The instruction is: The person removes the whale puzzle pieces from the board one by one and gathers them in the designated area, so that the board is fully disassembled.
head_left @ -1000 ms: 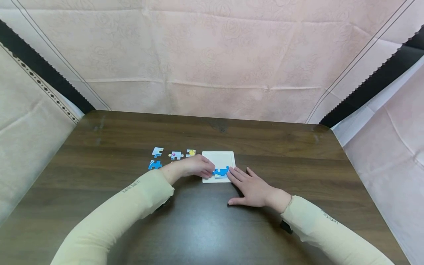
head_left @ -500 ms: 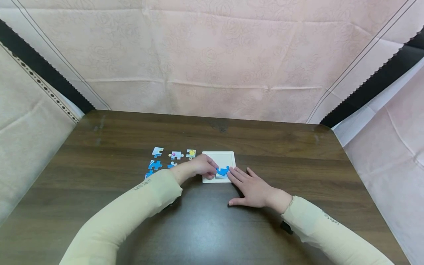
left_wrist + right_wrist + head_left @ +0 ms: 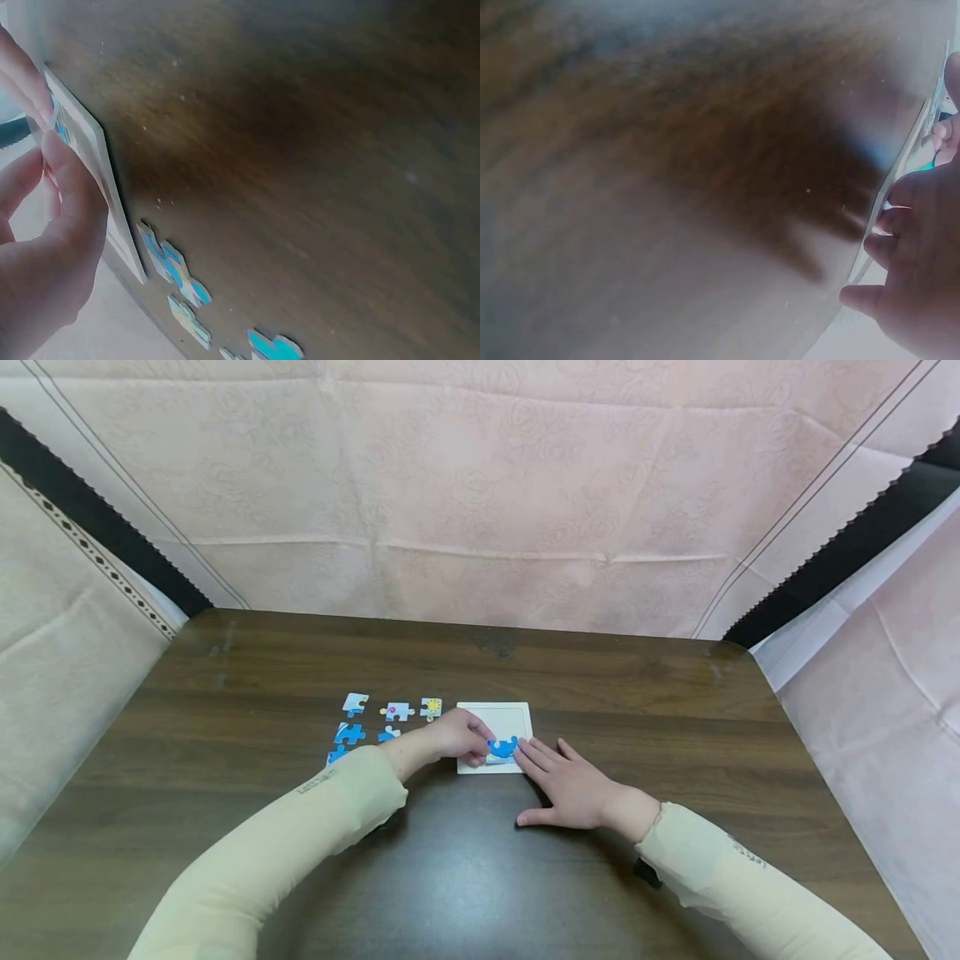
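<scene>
A white puzzle tray [image 3: 468, 713] lies on the wooden table. My left hand [image 3: 459, 735] is over its left side, thumb and fingertips pinching a blue puzzle piece [image 3: 502, 747] low in the tray. In the left wrist view, the thin piece [image 3: 55, 114] stands edge-on at the tip of my thumb [image 3: 71, 172]. Spread out from the right, my right hand [image 3: 573, 785] has straight fingers, with the fingertips at the tray's right edge beside the piece. My left fingers hide part of the piece and the tray's left side.
Left of the tray lie several loose puzzle pieces, among them one with a yellow sun [image 3: 431, 707], one with a pink mark [image 3: 397, 712], a pale one [image 3: 356, 703] and a blue one [image 3: 349, 733]. My left forearm covers part of this group. A pale curtain [image 3: 480, 502] hangs behind the table [image 3: 622, 693].
My left hand has shifted slightly right over the tray, covering more of the blue puzzle piece and uncovering loose pieces beside the forearm. My right hand has stayed in place.
</scene>
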Demonstrator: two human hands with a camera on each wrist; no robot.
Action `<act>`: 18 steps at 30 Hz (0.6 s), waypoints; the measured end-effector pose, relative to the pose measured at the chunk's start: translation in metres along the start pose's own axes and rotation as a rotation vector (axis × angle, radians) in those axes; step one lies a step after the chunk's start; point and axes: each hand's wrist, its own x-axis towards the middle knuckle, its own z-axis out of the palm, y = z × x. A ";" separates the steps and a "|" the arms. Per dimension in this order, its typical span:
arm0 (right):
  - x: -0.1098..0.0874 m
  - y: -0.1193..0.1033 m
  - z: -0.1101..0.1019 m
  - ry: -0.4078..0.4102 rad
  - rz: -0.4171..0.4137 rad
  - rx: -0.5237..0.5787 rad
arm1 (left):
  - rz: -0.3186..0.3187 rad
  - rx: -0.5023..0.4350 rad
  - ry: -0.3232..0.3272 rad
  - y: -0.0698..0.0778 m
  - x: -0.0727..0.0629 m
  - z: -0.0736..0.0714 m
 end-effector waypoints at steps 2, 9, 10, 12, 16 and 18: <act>0.000 0.000 0.000 0.000 0.001 -0.002 | 0.001 0.004 -0.004 -0.001 -0.001 -0.004; 0.000 -0.001 0.000 0.002 -0.001 -0.013 | 0.018 -0.019 -0.023 -0.004 -0.005 -0.018; 0.000 -0.001 0.000 0.001 -0.001 -0.012 | 0.019 -0.021 -0.023 -0.004 -0.006 -0.020; 0.000 -0.001 0.000 0.001 -0.001 -0.010 | 0.026 -0.018 -0.024 -0.005 -0.008 -0.025; 0.000 -0.001 0.001 0.004 -0.001 -0.011 | 0.030 -0.018 -0.024 -0.007 -0.014 -0.034; 0.000 -0.001 0.001 0.006 0.000 -0.013 | 0.036 -0.019 -0.031 -0.008 -0.017 -0.039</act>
